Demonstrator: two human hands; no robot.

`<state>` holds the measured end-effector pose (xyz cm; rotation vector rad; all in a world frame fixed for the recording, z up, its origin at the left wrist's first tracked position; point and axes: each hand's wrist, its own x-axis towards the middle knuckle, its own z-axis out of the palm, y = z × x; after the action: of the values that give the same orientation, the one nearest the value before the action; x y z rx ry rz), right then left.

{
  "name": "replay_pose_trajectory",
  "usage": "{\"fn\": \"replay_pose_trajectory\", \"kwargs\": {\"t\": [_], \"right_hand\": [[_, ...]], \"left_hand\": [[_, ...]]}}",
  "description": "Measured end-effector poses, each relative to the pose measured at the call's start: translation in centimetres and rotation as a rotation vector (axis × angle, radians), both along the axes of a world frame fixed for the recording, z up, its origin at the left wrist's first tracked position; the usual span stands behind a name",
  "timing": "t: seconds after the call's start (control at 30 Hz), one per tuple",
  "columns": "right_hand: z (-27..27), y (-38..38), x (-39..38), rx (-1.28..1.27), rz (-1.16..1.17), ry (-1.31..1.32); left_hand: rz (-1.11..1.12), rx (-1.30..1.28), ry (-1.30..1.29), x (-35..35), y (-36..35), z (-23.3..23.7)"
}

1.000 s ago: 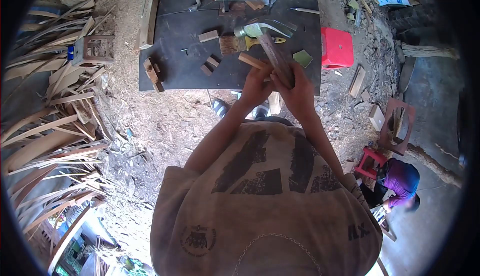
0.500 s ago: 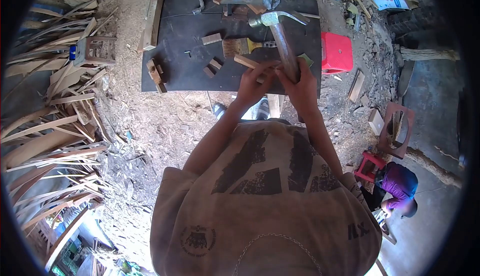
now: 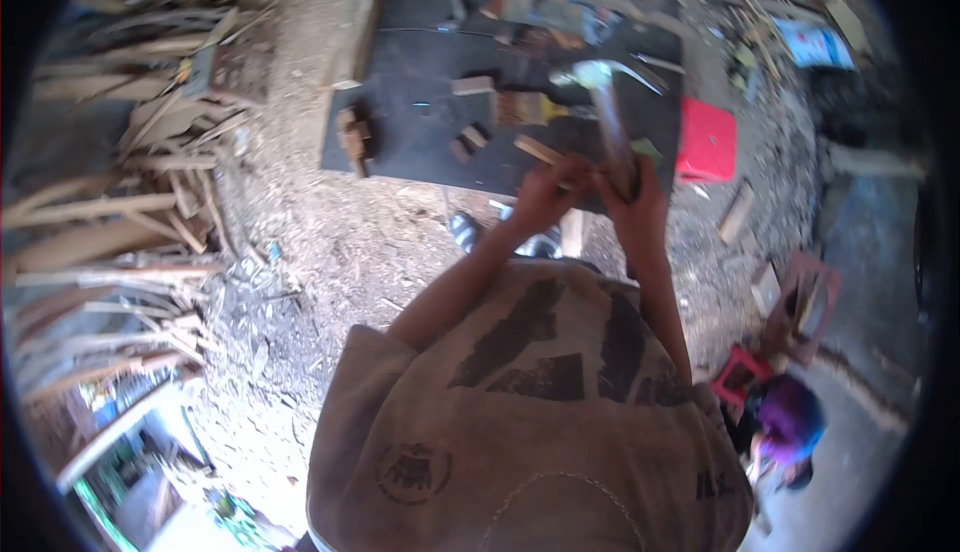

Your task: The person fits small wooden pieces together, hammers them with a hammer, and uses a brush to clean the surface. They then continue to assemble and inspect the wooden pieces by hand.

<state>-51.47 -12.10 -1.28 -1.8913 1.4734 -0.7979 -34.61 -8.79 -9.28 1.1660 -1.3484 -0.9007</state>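
Over the near edge of the dark table (image 3: pixel 425 157), my right hand (image 3: pixel 640 214) is closed round the handle of a claw hammer (image 3: pixel 612 124), whose head points up and away from me. My left hand (image 3: pixel 545 197) is closed on a narrow wooden stick (image 3: pixel 537 149), which pokes out beyond the fingers. Both hands are close together, the fingertips nearly meeting. Beyond them lies a wide paintbrush (image 3: pixel 522 108) with a yellow ferrule area. Small wood blocks (image 3: pixel 470 140) and another block (image 3: pixel 473 84) rest on the tabletop to the left.
A notched wooden piece (image 3: pixel 353 139) lies at the table's left corner. A red plastic stool (image 3: pixel 708 140) stands right of the table. Scrap wood (image 3: pixel 120 212) is heaped along the left. Another person (image 3: pixel 785 422) sits low at the right, behind me.
The whole view has shifted, with table and hands appearing farther right and slightly lower, and it is blurrier. Both hands keep their hold on the hammer and the stick.
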Motion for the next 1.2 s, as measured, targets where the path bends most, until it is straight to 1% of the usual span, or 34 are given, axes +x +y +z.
{"fn": "replay_pose_trajectory", "kwargs": {"t": [0.03,0.07,0.1,0.13,0.23,0.27,0.33,0.43,0.53,0.63,0.67,0.77,0.87,0.93,1.07,1.13,1.2], "right_hand": [[0.8,0.1,0.4,0.037,0.007,-0.031],[2.0,0.5,1.0,0.05,-0.038,0.024],[1.6,0.3,0.6,0.041,0.009,-0.013],[1.5,0.2,0.7,0.022,0.001,0.001],[2.7,0.3,1.1,0.058,-0.01,0.083],[2.2,0.3,0.9,0.064,-0.012,0.035],[1.6,0.2,0.8,0.067,0.001,0.032],[1.4,0.1,1.0,0.082,0.009,0.027],[1.0,0.1,1.1,0.055,-0.002,0.028],[0.7,0.0,1.0,0.069,-0.022,0.019],[0.6,0.0,1.0,0.084,-0.03,0.014],[0.2,0.0,0.9,0.119,-0.039,-0.028],[1.0,0.4,1.3,0.333,-0.096,-0.214],[0.3,0.5,1.4,0.32,-0.114,-0.292],[0.3,0.5,1.6,0.332,-0.186,-0.381],[-0.5,0.0,1.1,0.306,-0.187,-0.341],[-2.4,-0.7,0.1,0.259,-0.189,-0.326]], "left_hand": [[-0.01,-0.04,-0.013,0.0,0.1,-1.3],[0.006,-0.047,-0.069,-0.1,0.1,-2.1],[-0.008,-0.005,-0.049,0.2,0.2,-0.7],[-0.008,0.032,-0.081,0.3,0.4,0.2],[-0.029,-0.03,-0.086,0.4,0.3,0.3],[-0.019,-0.045,-0.126,0.3,0.2,0.2],[-0.001,-0.069,-0.205,0.3,0.2,0.0],[-0.068,0.022,-0.253,0.7,0.6,0.1],[-0.02,-0.111,-0.364,0.8,0.5,-0.2],[-0.078,-0.079,-0.342,0.8,0.5,-0.4],[-0.063,-0.057,-0.347,0.6,0.5,-0.6],[-0.039,-0.021,-0.362,0.1,0.6,-0.9],[-0.062,-0.024,-0.374,0.3,0.6,-0.9],[-0.084,-0.009,-0.38,0.5,0.6,-0.9],[-0.029,-0.053,-0.411,0.3,0.7,-1.0],[-0.024,-0.065,-0.402,0.4,0.6,-0.9],[-0.054,0.015,-0.387,0.4,0.7,-0.7]]}}
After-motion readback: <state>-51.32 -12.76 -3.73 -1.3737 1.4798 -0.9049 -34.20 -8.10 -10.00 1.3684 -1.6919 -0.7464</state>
